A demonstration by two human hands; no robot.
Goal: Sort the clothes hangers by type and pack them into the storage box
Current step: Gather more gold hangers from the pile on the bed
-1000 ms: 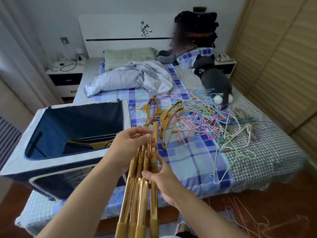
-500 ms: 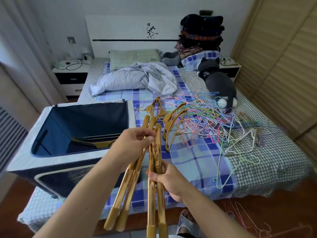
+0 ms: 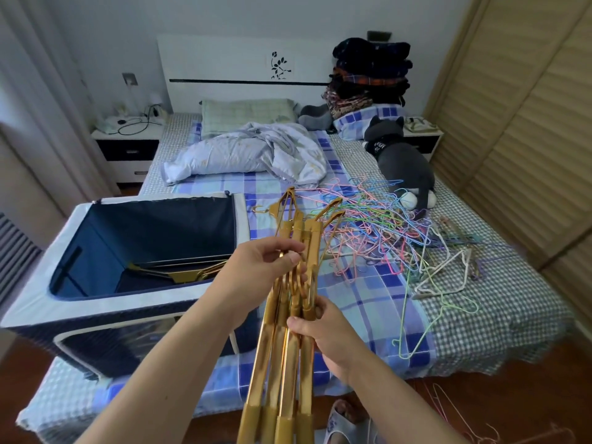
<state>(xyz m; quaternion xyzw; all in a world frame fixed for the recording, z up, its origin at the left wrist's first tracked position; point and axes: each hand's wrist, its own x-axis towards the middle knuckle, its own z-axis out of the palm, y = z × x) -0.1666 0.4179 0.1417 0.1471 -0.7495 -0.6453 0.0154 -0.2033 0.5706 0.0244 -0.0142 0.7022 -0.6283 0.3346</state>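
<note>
Both hands hold one bundle of several gold hangers (image 3: 282, 363) over the bed's near edge. My left hand (image 3: 262, 267) grips the bundle near its hooks, and my right hand (image 3: 320, 331) grips it lower down from the right. To the left stands the open navy storage box (image 3: 38, 309), with more gold hangers (image 3: 179, 274) lying on its bottom. A tangled heap of thin coloured wire hangers (image 3: 374, 225) lies on the bed to the right, and white plastic hangers (image 3: 448, 274) lie beside it.
The bed (image 3: 512, 309) also carries a crumpled quilt (image 3: 250, 152), a grey plush cat (image 3: 403, 165) and stacked clothes (image 3: 371, 75). A wardrobe wall (image 3: 525, 123) runs along the right. Loose pink wire hangers (image 3: 461, 415) lie on the floor by my slipper (image 3: 342, 424).
The gold hangers, split half a second ago into two fanned groups, are drawn together again into one bundle. Both hands keep their grip.
</note>
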